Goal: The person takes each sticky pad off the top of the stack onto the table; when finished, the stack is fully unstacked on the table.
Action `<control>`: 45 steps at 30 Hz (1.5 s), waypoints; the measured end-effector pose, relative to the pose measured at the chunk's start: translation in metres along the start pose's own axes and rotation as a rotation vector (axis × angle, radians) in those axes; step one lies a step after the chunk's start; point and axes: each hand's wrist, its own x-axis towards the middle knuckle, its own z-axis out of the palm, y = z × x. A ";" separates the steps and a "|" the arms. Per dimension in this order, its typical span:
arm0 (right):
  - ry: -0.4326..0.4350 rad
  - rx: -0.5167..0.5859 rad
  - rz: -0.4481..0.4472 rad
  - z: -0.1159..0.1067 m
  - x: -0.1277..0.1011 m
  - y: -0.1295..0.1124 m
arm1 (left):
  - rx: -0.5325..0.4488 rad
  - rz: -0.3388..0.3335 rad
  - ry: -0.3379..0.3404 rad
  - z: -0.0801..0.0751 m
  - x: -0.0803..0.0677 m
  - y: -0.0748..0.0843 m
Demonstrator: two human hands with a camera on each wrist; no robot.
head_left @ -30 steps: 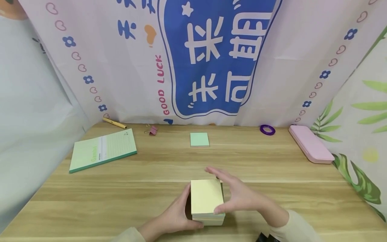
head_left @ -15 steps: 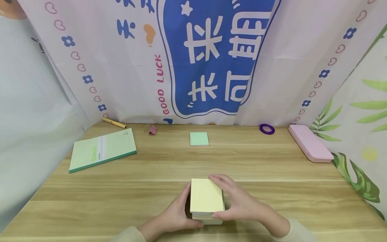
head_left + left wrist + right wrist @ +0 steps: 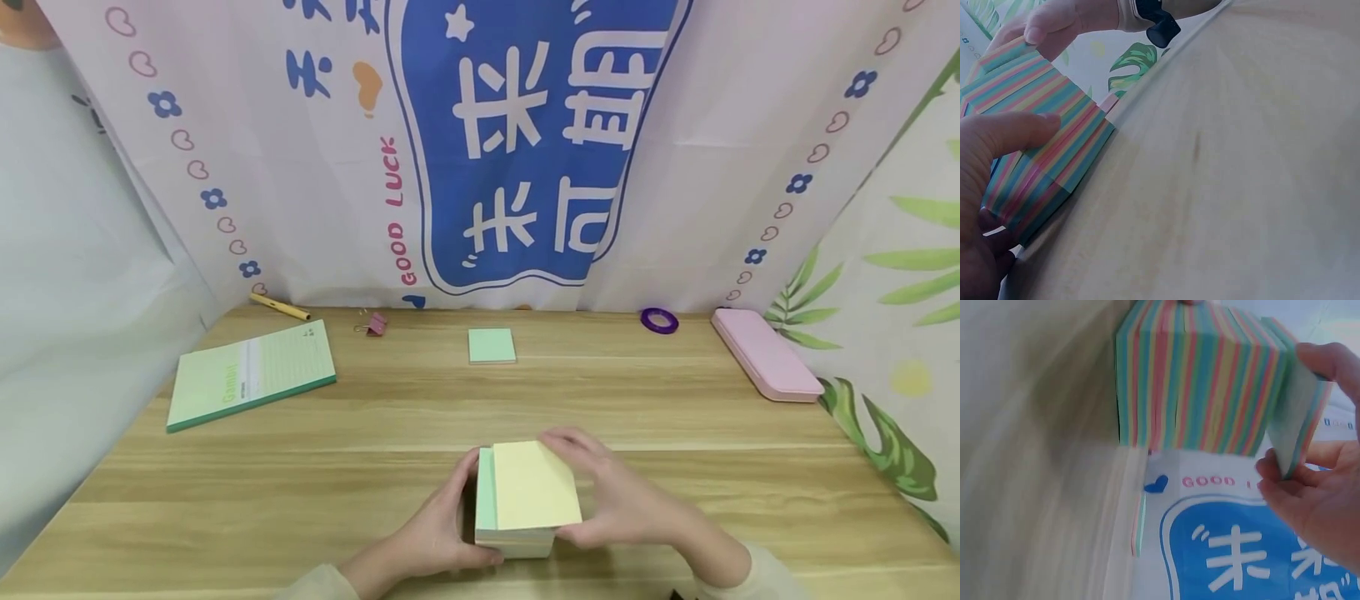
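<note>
Between the two hands, close to the near edge of the wooden table (image 3: 225, 500), sits a thick block of sticky notes (image 3: 517, 533), its sides striped in many colours. The left hand (image 3: 435, 533) cups the block's left side, fingers curled against it to steady it. The right hand (image 3: 622, 500) pinches a thin top wad of notes (image 3: 534, 496), yellow on top, with its near edge lifted off and shifted right, so a green sheet shows beneath.

Judging by its look, the block is light but floppy: paper layers that fan, slide and split apart, so a hold low on opposite striped sides seems safest, while a pinch at the top takes only a few sheets.

Beyond the hands lie a small green note pad (image 3: 492, 345), a pink binder clip (image 3: 375, 323), a green notebook (image 3: 251, 375) and a yellow pen (image 3: 280, 307) to the far left, a purple tape roll (image 3: 659, 320) and a pink case (image 3: 765, 357) to the far right. All are well apart; nothing crowds the block.
</note>
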 end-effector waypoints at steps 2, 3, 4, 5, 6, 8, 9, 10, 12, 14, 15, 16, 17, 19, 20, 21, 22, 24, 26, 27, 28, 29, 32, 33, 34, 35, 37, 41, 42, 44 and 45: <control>0.027 0.029 -0.009 -0.006 0.002 0.005 | 0.003 0.002 0.009 0.000 0.000 0.000; 0.039 0.049 -0.007 -0.010 0.003 0.008 | 0.004 0.004 0.013 0.000 0.000 -0.001; 0.050 0.063 0.010 -0.015 0.006 0.012 | 0.005 0.006 0.017 0.000 0.000 -0.001; 0.059 0.073 0.030 -0.020 0.009 0.015 | 0.002 0.009 0.021 0.000 0.000 -0.001; 0.068 0.095 0.053 -0.024 0.012 0.020 | -0.001 0.011 0.022 0.000 0.000 -0.001; 0.087 0.110 0.103 -0.033 0.022 0.031 | -0.006 0.013 0.025 0.000 0.000 -0.002; 0.093 0.106 0.130 -0.037 0.027 0.037 | -0.009 0.010 0.024 0.000 0.000 -0.002; 0.100 0.096 0.151 -0.041 0.032 0.044 | -0.010 0.005 0.023 0.000 0.000 -0.002; 0.113 0.077 0.179 -0.045 0.044 0.060 | -0.015 -0.001 0.018 0.000 -0.001 -0.002; 0.119 0.041 0.210 -0.048 0.054 0.076 | -0.018 -0.005 0.013 0.000 -0.001 -0.002; 0.120 0.029 0.236 -0.050 0.058 0.084 | -0.019 -0.005 0.010 0.000 -0.001 -0.002; 0.127 0.020 0.251 -0.050 0.062 0.092 | -0.019 -0.004 0.007 0.000 -0.001 -0.002; 0.136 0.014 0.272 -0.050 0.067 0.101 | -0.019 0.000 0.005 0.000 0.000 -0.002; 0.154 -0.001 0.313 -0.049 0.075 0.117 | -0.017 0.005 0.004 0.000 0.000 -0.001; 0.167 -0.003 0.329 -0.048 0.079 0.125 | -0.015 0.007 0.004 0.000 0.000 -0.001; 0.176 -0.012 0.348 -0.047 0.083 0.133 | -0.012 0.006 0.004 -0.001 0.000 -0.001; 0.179 -0.017 0.370 -0.045 0.086 0.140 | -0.011 0.005 0.004 -0.001 0.000 -0.001; 0.176 -0.031 0.410 -0.041 0.093 0.155 | -0.006 -0.002 0.004 -0.002 -0.001 -0.001; 0.166 -0.034 0.440 -0.036 0.098 0.168 | -0.002 -0.011 0.001 -0.002 -0.001 -0.001; 0.158 -0.029 0.452 -0.034 0.099 0.174 | 0.003 -0.015 -0.001 -0.002 -0.001 0.000; 0.152 -0.024 0.466 -0.033 0.101 0.179 | 0.001 -0.014 -0.004 -0.002 -0.001 0.000; 0.148 -0.013 0.475 -0.032 0.102 0.183 | -0.001 -0.014 -0.005 -0.002 -0.001 0.002; 0.143 0.027 0.511 -0.029 0.105 0.192 | -0.008 -0.003 -0.005 -0.004 -0.002 0.012; 0.145 0.053 0.527 -0.028 0.106 0.193 | -0.013 -0.001 -0.004 -0.005 -0.002 0.016; 0.144 0.069 0.540 -0.026 0.107 0.195 | -0.022 0.001 -0.004 -0.006 -0.002 0.020; 0.140 0.087 0.551 -0.025 0.107 0.196 | -0.023 0.000 -0.003 -0.007 -0.003 0.024; 0.125 0.116 0.570 -0.023 0.108 0.198 | -0.019 -0.005 -0.007 -0.008 -0.003 0.030; 0.063 0.125 0.609 -0.020 0.110 0.200 | -0.003 -0.014 -0.013 -0.010 -0.004 0.034; 0.044 0.126 0.617 -0.020 0.111 0.200 | -0.002 -0.014 -0.015 -0.010 -0.004 0.034; 0.004 0.120 0.630 -0.020 0.113 0.201 | 0.001 -0.017 -0.013 -0.009 -0.004 0.032; -0.019 0.119 0.635 -0.019 0.113 0.201 | 0.009 -0.017 -0.012 -0.008 -0.004 0.028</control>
